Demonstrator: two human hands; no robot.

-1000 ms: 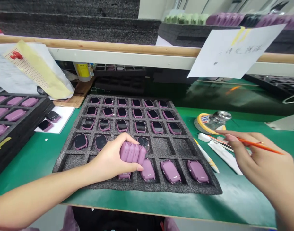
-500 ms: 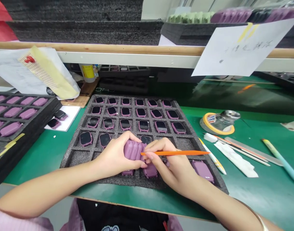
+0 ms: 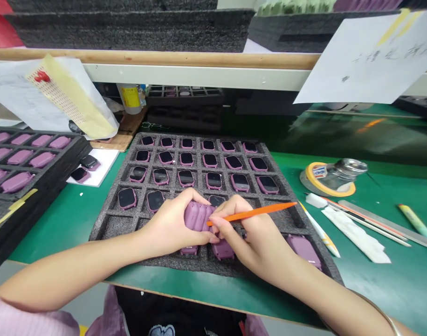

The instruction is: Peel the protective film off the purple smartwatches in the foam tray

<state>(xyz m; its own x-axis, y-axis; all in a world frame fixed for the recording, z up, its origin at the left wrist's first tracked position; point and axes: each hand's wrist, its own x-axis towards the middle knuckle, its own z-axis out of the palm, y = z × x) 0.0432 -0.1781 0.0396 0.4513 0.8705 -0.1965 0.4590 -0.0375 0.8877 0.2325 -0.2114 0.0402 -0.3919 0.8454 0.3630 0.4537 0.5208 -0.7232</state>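
Note:
My left hand [image 3: 168, 226] is closed around a row of several purple watch cases [image 3: 196, 216], pressed side by side between thumb and fingers. My right hand [image 3: 257, 240] pinches a thin orange pry stick [image 3: 260, 211] like a pen, its tip against the right end of the row. Both hands are over the front of a dark grey foam tray [image 3: 106, 212]. Purple watches with black screens, such as one watch [image 3: 127, 198], lie in its back compartments. More purple cases sit in the front row, partly hidden by my hands; one case [image 3: 304, 250] shows at the right.
On the left stands another foam tray [image 3: 59, 170] of purple cases, beside two watches on white paper [image 3: 106, 161]. To the right are a glass bottle in a yellow tape roll [image 3: 308, 177], a folded white tissue [image 3: 355, 233] and several slim tools. A shelf edge [image 3: 199, 74] crosses above.
The pry stick's rear end has swung upward while its tip stays at the purple cases. My left hand keeps its hold. The whole view has shifted slightly.

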